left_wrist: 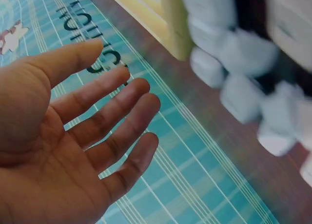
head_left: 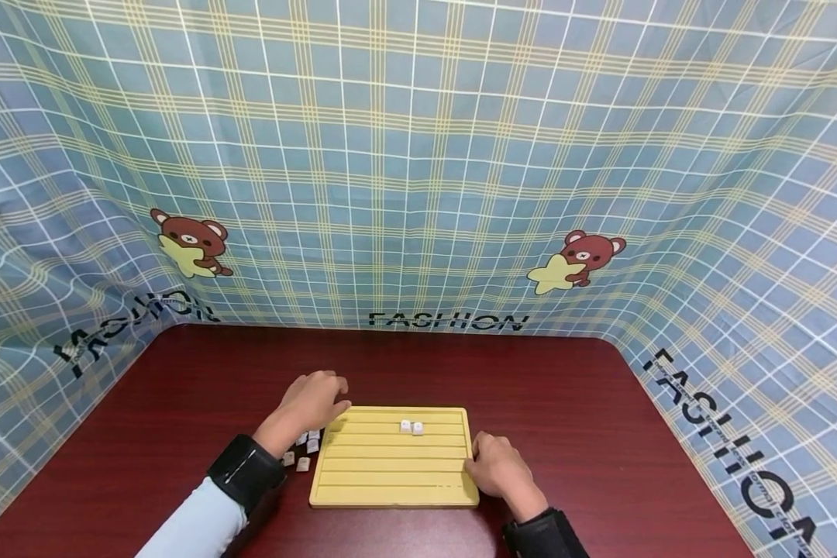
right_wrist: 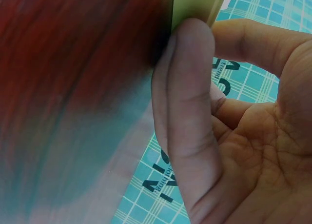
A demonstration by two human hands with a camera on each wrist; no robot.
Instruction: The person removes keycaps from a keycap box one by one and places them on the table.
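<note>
A yellow ridged tray (head_left: 363,474) lies on the table, with two small white keycap-like blocks (head_left: 418,428) side by side near its far edge. My left hand (head_left: 312,399) hovers by the tray's far left corner. In the left wrist view its fingers (left_wrist: 109,121) are spread and slightly bent, the palm bare. More white blocks (left_wrist: 243,97) cluster beside that hand, blurred in its wrist view; the arm partly hides them from the head view. At the tray's right side, my right hand (head_left: 500,466) pinches the rim (right_wrist: 195,4) between thumb and fingers.
The dark red table (head_left: 656,465) reaches back to a plaid cloth (head_left: 418,194) that hangs behind and along both sides. A few loose blocks (head_left: 303,464) lie just left of the tray's edge.
</note>
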